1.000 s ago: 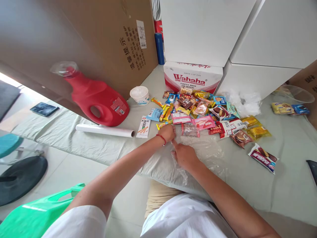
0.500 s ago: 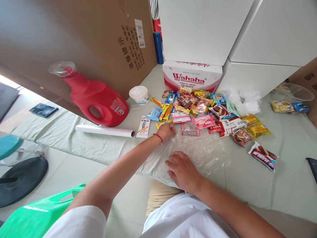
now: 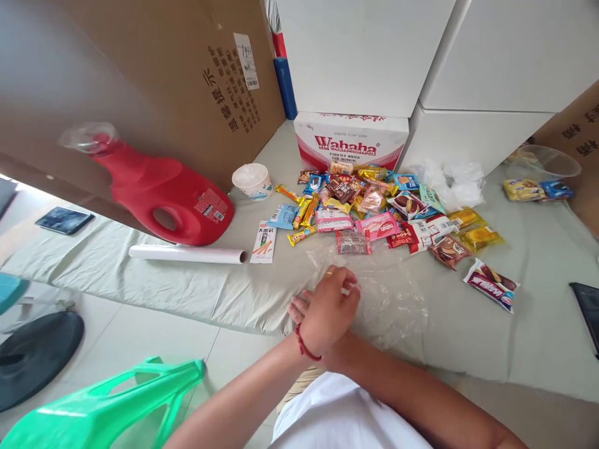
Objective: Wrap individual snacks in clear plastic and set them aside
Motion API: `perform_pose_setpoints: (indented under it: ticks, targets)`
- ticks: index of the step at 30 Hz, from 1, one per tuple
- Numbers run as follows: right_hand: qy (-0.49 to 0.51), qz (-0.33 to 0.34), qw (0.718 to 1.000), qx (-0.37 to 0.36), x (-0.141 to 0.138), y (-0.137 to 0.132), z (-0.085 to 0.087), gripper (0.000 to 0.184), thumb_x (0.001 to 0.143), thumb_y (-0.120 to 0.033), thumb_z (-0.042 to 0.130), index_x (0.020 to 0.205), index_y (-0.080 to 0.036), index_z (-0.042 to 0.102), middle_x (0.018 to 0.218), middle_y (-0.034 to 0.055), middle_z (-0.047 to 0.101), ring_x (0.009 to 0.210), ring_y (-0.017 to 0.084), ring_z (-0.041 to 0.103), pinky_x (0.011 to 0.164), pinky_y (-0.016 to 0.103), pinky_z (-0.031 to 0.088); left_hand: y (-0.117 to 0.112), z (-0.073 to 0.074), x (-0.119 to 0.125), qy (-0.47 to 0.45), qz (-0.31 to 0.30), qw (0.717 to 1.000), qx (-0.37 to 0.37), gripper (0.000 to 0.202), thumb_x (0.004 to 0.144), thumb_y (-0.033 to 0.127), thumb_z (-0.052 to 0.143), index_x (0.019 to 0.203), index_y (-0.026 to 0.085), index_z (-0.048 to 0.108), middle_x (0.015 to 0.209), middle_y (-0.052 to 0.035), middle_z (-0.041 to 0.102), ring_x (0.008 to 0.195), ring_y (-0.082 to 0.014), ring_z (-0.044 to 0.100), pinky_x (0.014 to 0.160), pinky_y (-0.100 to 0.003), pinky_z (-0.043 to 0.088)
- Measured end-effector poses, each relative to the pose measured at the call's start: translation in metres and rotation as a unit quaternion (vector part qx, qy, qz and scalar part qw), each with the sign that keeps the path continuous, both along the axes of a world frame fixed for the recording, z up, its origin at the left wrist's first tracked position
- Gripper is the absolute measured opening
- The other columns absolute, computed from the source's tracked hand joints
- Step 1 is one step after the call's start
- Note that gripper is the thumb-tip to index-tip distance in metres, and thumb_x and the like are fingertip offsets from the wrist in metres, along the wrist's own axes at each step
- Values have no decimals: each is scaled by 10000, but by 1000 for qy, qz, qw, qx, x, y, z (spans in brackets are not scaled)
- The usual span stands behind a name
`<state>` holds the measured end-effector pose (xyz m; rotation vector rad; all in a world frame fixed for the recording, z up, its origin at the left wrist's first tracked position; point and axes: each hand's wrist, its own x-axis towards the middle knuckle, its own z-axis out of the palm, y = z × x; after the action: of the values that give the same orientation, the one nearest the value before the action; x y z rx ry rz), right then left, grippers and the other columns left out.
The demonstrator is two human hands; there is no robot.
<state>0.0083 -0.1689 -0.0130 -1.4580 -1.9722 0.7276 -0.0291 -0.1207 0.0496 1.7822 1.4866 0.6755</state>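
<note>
My left hand (image 3: 331,308), with a red string bracelet at the wrist, crosses over my right hand. Its fingers are curled together beside a thin clear plastic bag (image 3: 393,299); what they pinch, if anything, is too small to make out. Under it lies my right hand (image 3: 297,305), mostly hidden. Only its fingertips show, stretched out to the left near the cloth edge. Just beyond the bag is a pile of wrapped snacks, with a pink-edged clear packet (image 3: 354,243) and a pink packet (image 3: 377,226) closest. A white snack packet (image 3: 263,243) lies left of the pile.
A white roll (image 3: 187,254), a red jug (image 3: 173,199) and a paper cup (image 3: 253,181) stand or lie to the left. Behind the snacks is a Wahaha box (image 3: 350,140). A purple-white packet (image 3: 491,285) lies right. A green plastic stool (image 3: 107,399) is on the floor.
My left hand has drawn back toward me from the snack pile and now lies across my right hand. The right hand has shifted slightly left. The view has turned a little.
</note>
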Motion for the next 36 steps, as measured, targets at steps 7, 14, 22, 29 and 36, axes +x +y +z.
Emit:
perform_pose_setpoints:
  ticks: [7, 14, 22, 29, 36]
  targets:
    - [-74, 116, 990, -23, -4, -13, 2, 540, 993, -239, 478, 1528, -167, 481, 1525, 138, 537, 1445, 274, 456, 1250, 480, 282, 32, -40, -9, 26, 36, 999, 3, 306, 919, 248, 483, 1171, 169, 637, 1242, -167, 615, 1207, -317, 592, 1103, -502, 443]
    - [-45, 234, 966, -97, 35, -21, 60, 303, 986, -393, 587, 1059, -162, 769, 1059, 98, 782, 1072, 238, 696, 1023, 336, 508, 46, -59, -14, 127, -30, 988, 83, 456, 1031, 322, 335, 1323, 108, 613, 1488, -199, 545, 1438, -311, 457, 1204, -503, 367]
    - [-220, -98, 970, 31, 166, 0, 20, 520, 1050, -370, 432, 1519, -150, 483, 1606, 151, 427, 1520, 335, 324, 1213, 593, 298, 27, -57, -20, 301, -125, 929, 177, 533, 1049, 367, 321, 1540, 192, 434, 1626, -110, 388, 1509, -292, 366, 1239, -619, 229]
    - [-162, -152, 975, 27, 211, 5, 9, 494, 1065, -422, 369, 1447, -174, 559, 1442, 144, 612, 1340, 276, 569, 1119, 470, 462, 38, -60, -34, 341, -90, 919, 173, 594, 1050, 438, 282, 1560, 152, 391, 1643, -139, 311, 1494, -342, 382, 1171, -714, 258]
    - [-220, -87, 971, -36, 183, 127, 59, 442, 981, -226, 489, 1411, -217, 593, 1402, 99, 641, 1175, 262, 653, 956, 348, 502, 45, -62, -50, 328, -144, 915, 185, 575, 1063, 425, 266, 1573, 181, 370, 1647, -98, 307, 1514, -304, 354, 1218, -668, 222]
